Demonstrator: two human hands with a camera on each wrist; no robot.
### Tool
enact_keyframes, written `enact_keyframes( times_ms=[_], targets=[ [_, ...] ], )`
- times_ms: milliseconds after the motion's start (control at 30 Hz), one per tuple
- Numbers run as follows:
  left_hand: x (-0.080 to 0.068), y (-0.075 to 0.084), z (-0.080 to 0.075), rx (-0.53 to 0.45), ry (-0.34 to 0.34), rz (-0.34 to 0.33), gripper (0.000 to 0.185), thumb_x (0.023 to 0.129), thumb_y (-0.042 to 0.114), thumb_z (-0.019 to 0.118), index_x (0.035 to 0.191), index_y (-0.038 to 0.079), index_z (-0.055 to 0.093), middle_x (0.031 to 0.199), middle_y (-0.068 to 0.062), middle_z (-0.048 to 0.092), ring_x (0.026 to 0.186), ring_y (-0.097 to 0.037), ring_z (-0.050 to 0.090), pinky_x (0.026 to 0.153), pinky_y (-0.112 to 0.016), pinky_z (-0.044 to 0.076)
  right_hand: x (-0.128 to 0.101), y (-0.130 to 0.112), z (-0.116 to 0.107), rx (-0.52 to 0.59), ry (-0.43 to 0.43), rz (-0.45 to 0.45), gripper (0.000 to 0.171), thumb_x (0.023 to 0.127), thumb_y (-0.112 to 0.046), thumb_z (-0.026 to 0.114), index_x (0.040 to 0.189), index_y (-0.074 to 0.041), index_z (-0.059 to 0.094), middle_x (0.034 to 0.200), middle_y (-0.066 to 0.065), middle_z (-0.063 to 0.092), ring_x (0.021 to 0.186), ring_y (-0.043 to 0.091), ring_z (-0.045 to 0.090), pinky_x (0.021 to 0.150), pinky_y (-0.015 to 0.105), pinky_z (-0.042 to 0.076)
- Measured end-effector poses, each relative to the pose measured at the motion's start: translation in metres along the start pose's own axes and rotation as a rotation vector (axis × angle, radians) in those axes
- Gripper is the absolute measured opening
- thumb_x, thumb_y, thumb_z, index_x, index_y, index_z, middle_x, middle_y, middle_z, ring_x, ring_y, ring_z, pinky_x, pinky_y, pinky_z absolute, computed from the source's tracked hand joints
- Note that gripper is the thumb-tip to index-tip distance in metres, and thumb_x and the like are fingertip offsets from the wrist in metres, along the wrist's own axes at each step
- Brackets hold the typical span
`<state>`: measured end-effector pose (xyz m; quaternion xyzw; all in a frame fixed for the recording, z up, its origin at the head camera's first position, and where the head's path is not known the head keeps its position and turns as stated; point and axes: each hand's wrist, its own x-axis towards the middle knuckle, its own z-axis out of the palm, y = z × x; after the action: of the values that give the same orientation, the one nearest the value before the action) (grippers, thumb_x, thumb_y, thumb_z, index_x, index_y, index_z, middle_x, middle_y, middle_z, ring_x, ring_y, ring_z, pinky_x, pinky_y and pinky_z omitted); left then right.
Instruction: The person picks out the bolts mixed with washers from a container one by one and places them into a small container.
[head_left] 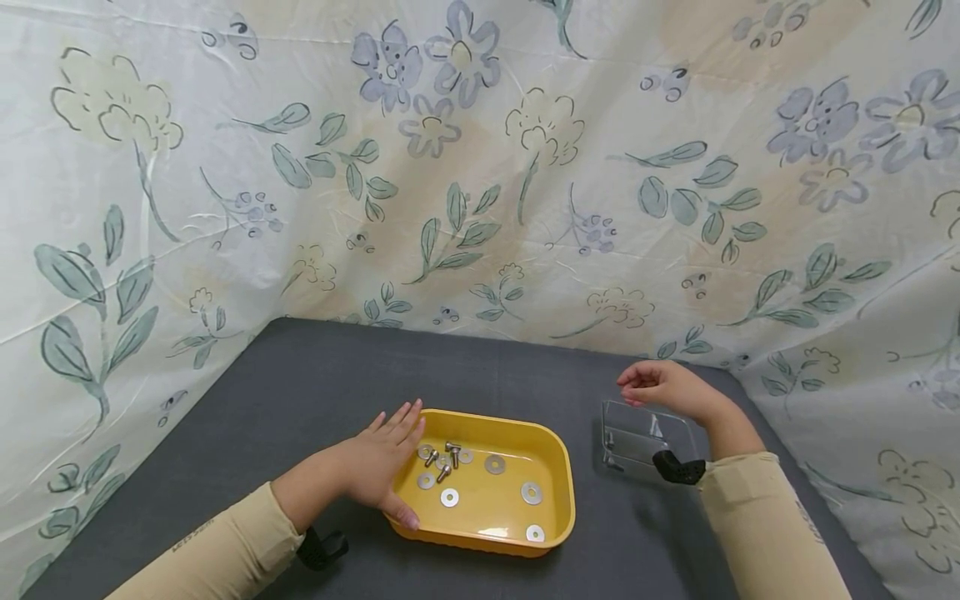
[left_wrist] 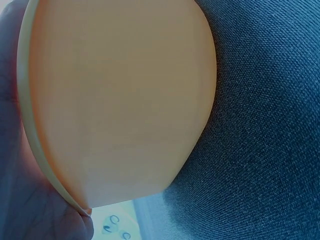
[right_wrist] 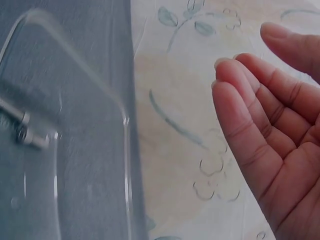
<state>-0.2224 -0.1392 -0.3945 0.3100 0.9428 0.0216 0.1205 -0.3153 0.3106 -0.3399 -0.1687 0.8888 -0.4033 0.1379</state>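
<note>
Two containers sit on the grey mat [head_left: 315,392]: my left hand [head_left: 378,467] steadies the yellow tray [head_left: 555,492], fingers straight along its left wall and thumb on the near rim, while my right hand [head_left: 663,385] hovers relaxed and empty, fingers loosely bent, just beyond the clear plastic box [head_left: 645,437]. I judge I'm between picks; next calls for reaching across into the tray, where washers [head_left: 493,464] and bolts [head_left: 452,452] lie, bolts nearest my left fingertips, well apart from my right
</note>
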Motion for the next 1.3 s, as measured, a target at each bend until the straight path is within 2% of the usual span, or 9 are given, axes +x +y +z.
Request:
enact_keyframes(
  times_ms=[67, 300, 633, 800, 933, 1067, 1300],
  targets=[
    [0.000, 0.000, 0.000, -0.002, -0.001, -0.001, 0.133, 0.052, 0.090, 0.045, 0.147, 0.005, 0.008, 0.152, -0.009, -0.013, 0.139, -0.026, -0.008, 0.109, -0.051, 0.005, 0.002, -0.005, 0.002, -0.013, -0.009, -0.024, 0.031, 0.086, -0.023, 0.065, 0.107, -0.001, 0.060, 0.095, 0.011, 0.063, 0.092, 0.037, 0.060, 0.079, 0.044, 0.050],
    [-0.001, 0.001, 0.000, 0.001, 0.009, 0.003, 0.133, 0.052, 0.090, 0.044, 0.147, 0.004, 0.009, 0.152, -0.010, -0.012, 0.139, -0.027, -0.007, 0.109, -0.051, 0.006, 0.010, -0.029, 0.009, -0.055, -0.023, -0.059, 0.031, 0.086, -0.025, 0.065, 0.106, -0.002, 0.061, 0.094, 0.009, 0.063, 0.084, 0.021, 0.061, 0.075, 0.030, 0.051],
    [-0.001, 0.002, -0.001, -0.001, 0.006, -0.005, 0.133, 0.051, 0.090, 0.044, 0.147, 0.004, 0.009, 0.152, -0.010, -0.011, 0.139, -0.026, -0.008, 0.109, -0.051, 0.005, 0.025, -0.060, 0.028, -0.076, -0.047, -0.122, 0.028, 0.085, -0.026, 0.065, 0.104, -0.005, 0.063, 0.094, 0.006, 0.065, 0.084, 0.018, 0.063, 0.077, 0.033, 0.052],
    [-0.002, 0.002, -0.001, -0.007, -0.001, -0.008, 0.133, 0.051, 0.090, 0.045, 0.147, 0.005, 0.009, 0.152, -0.009, -0.012, 0.139, -0.026, -0.008, 0.109, -0.051, 0.005, 0.034, -0.073, 0.039, -0.057, -0.086, -0.167, 0.029, 0.086, -0.025, 0.064, 0.106, -0.004, 0.063, 0.096, 0.007, 0.065, 0.088, 0.022, 0.063, 0.079, 0.034, 0.051],
    [-0.001, 0.002, -0.001, -0.006, -0.002, -0.007, 0.132, 0.052, 0.089, 0.046, 0.147, 0.005, 0.009, 0.152, -0.009, -0.012, 0.139, -0.026, -0.009, 0.109, -0.051, 0.006, 0.040, -0.081, 0.051, -0.051, -0.114, -0.185, 0.027, 0.086, -0.024, 0.064, 0.105, -0.006, 0.063, 0.096, 0.006, 0.065, 0.089, 0.024, 0.063, 0.080, 0.036, 0.051],
    [-0.001, 0.002, 0.000, -0.004, -0.003, -0.006, 0.132, 0.051, 0.090, 0.045, 0.147, 0.005, 0.009, 0.152, -0.009, -0.012, 0.139, -0.026, -0.009, 0.109, -0.052, 0.006, 0.046, -0.087, 0.061, -0.033, -0.150, -0.204, 0.025, 0.088, -0.023, 0.063, 0.105, -0.006, 0.062, 0.098, 0.006, 0.065, 0.088, 0.020, 0.063, 0.081, 0.037, 0.051],
    [-0.001, 0.002, 0.000, -0.011, -0.004, -0.013, 0.133, 0.051, 0.089, 0.046, 0.147, 0.006, 0.008, 0.152, -0.008, -0.013, 0.139, -0.025, -0.009, 0.109, -0.050, 0.004, 0.053, -0.097, 0.081, -0.038, -0.191, -0.242, 0.021, 0.089, -0.019, 0.061, 0.104, -0.004, 0.062, 0.095, 0.007, 0.065, 0.086, 0.024, 0.063, 0.078, 0.033, 0.051]
  ],
)
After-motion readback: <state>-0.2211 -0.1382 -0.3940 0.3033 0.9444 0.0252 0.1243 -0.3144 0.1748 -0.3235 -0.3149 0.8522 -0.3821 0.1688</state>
